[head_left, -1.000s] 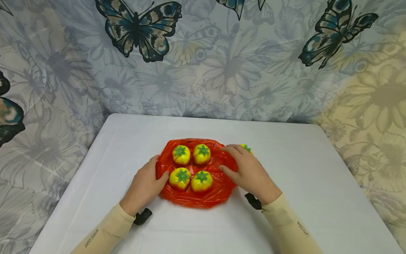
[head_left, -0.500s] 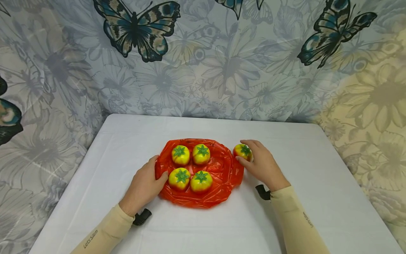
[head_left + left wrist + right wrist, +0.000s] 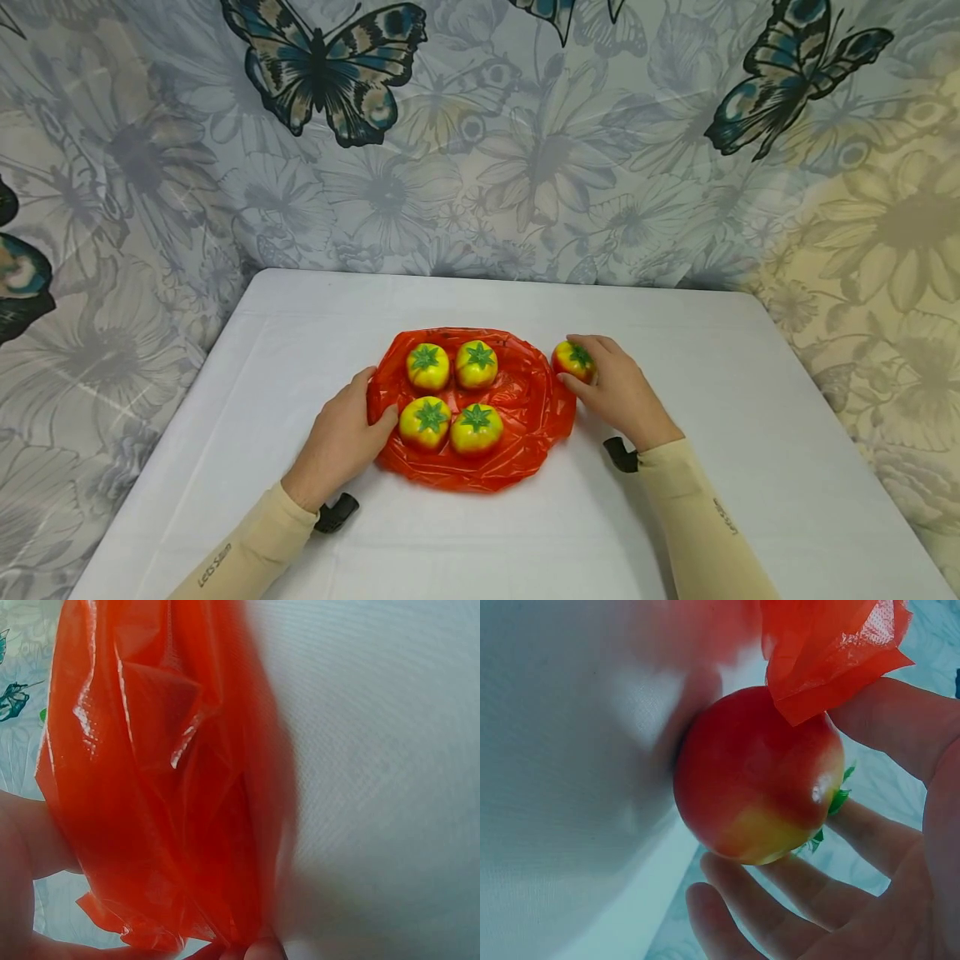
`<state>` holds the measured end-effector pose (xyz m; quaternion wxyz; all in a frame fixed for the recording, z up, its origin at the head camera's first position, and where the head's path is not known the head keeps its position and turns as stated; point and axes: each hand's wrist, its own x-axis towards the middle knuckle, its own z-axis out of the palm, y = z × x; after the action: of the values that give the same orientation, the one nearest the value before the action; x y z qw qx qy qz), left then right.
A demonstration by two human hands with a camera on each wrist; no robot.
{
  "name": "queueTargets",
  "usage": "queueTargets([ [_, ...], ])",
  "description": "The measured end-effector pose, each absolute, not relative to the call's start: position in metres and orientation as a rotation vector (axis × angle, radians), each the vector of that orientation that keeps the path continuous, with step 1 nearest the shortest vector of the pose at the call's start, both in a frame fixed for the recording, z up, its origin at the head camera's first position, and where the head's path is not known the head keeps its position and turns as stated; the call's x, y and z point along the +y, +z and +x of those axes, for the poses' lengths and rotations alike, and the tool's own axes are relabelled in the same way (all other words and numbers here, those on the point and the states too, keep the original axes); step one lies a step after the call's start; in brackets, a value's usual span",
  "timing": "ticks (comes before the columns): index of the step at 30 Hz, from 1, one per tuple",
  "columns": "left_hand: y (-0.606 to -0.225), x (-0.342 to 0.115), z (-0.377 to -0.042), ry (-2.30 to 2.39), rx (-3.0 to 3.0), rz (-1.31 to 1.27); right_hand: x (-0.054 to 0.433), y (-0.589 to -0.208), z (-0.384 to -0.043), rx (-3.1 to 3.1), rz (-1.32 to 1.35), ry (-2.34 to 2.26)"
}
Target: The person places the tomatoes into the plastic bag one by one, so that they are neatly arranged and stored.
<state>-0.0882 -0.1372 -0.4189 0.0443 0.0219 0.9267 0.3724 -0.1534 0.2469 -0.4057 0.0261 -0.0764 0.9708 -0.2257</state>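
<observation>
In the head view a red plastic bag lies spread open on the table. Several yellow-and-red tomatoes with green star-shaped tops sit in its left and middle part. My left hand grips the bag's left side, thumb over the rim; the left wrist view shows fingertips at the creased plastic. My right hand holds another tomato just beyond the bag's right edge. In the right wrist view that tomato is mostly red, low at the table, with thumb and fingers around it and a bag flap overlapping it.
A white cloth covers the table. Behind and beside it hangs fabric with flowers and butterflies. Black wrist mounts stick out under both wrists.
My right hand has left the bag's right rim and moved right, closing around the tomato there. The bag's right edge has spread outward. My left hand stays in place.
</observation>
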Motion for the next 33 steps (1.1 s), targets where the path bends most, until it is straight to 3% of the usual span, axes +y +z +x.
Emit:
queueTargets([
  [17, -0.420, -0.138, -0.089, 1.137, 2.833, 0.052, 0.246, -0.407, -0.155, 3.021, -0.248, -0.685],
  [33, -0.420, -0.138, -0.089, 1.146, 2.827, 0.063, 0.242, -0.384, -0.145, 3.042, -0.264, -0.697],
])
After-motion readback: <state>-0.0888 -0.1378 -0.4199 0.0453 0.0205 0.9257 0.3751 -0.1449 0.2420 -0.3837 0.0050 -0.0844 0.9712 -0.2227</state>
